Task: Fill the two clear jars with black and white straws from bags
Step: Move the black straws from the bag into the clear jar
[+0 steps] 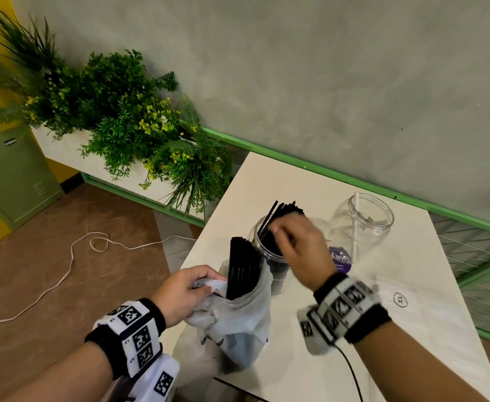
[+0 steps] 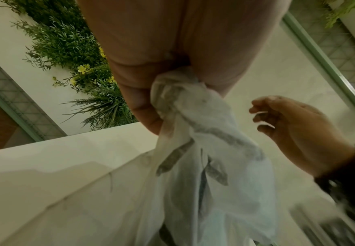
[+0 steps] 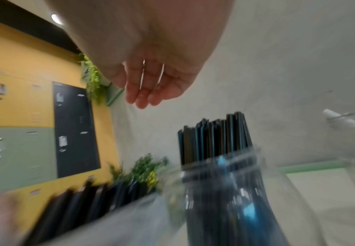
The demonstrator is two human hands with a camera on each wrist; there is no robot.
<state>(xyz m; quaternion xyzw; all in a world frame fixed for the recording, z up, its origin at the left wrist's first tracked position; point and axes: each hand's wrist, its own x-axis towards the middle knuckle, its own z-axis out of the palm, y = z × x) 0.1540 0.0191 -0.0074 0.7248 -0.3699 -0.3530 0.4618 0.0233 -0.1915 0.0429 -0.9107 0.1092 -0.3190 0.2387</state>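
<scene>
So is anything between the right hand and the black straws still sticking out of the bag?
Nothing visible. The right hand is empty above the jar of black straws, and the bag's straws stand just left of that jar, tops exposed. The left hand grips the bag at its far side, off the path.

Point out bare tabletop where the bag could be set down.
Free: the near-right stretch of the table, between the right hand and the front edge; also the far strip behind both jars by the green rail. Crowded: the left-centre, where the bag, the black-straw jar and the clear jar cluster.
</scene>
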